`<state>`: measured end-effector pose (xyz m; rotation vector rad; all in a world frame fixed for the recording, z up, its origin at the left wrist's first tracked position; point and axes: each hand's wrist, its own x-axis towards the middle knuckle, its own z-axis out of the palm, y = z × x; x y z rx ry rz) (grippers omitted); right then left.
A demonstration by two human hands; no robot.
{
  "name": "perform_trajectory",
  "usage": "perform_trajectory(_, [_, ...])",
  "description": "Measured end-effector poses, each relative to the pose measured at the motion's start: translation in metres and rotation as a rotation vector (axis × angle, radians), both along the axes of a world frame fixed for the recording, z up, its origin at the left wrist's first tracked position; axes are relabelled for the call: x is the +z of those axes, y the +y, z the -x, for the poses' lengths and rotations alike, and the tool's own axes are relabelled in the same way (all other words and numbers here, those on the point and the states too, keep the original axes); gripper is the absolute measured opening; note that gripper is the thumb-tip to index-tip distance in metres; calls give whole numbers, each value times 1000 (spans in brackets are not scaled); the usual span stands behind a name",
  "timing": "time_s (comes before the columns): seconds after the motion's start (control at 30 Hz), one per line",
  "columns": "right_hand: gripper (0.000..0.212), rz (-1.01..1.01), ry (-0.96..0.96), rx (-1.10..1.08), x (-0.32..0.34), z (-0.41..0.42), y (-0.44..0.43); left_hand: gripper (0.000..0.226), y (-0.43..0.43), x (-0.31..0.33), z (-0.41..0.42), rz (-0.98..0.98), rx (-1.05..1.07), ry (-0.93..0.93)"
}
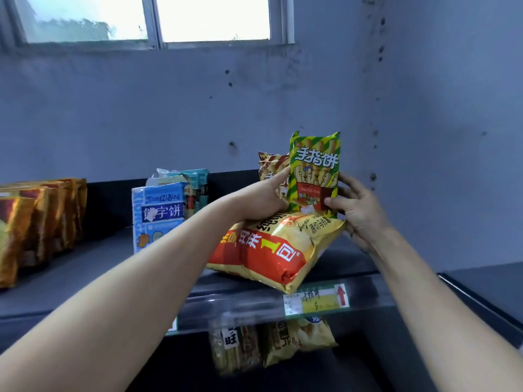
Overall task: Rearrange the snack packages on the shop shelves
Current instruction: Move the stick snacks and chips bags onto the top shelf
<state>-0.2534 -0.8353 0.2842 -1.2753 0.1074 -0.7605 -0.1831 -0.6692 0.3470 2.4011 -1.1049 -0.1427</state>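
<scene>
**Green biscuit pack held upright in two hands**

Both forearms reach over the shelf's front edge (254, 304). Left hand (264, 198) and right hand (358, 210) pinch one green finger-biscuit pack (314, 174) by its sides, upright, its bottom touching one yellow-and-red chip bag (271, 250) lying near the front edge. Behind it stand brown packs (271, 165), count unclear. One blue box (158, 216) fronts a row mid-shelf; orange packs (36, 222) line the left end.
</scene>
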Motion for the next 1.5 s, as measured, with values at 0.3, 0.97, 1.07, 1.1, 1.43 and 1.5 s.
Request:
perform_trajectory(0.3, [41, 167, 349, 135, 0, -8, 6, 40, 20, -7, -3, 71, 145, 99])
perform_trajectory(0.97, [20, 289, 290, -288, -1, 1, 21, 29, 54, -7, 9, 239, 242, 4])
perform_trajectory(1.07, [31, 394, 432, -199, 5, 11, 31, 31, 67, -7, 11, 142, 274, 12])
perform_trajectory(1.1, [37, 423, 504, -151, 7, 13, 35, 34, 70, -8, 12, 95, 286, 19])
perform_trajectory(1.43, [33, 108, 591, 206, 8, 18, 46, 42, 74, -17, 27, 133, 336, 120])
perform_trajectory(1.5, [29, 77, 538, 225, 7, 19, 44, 37, 75, -15, 30, 229, 331, 131])
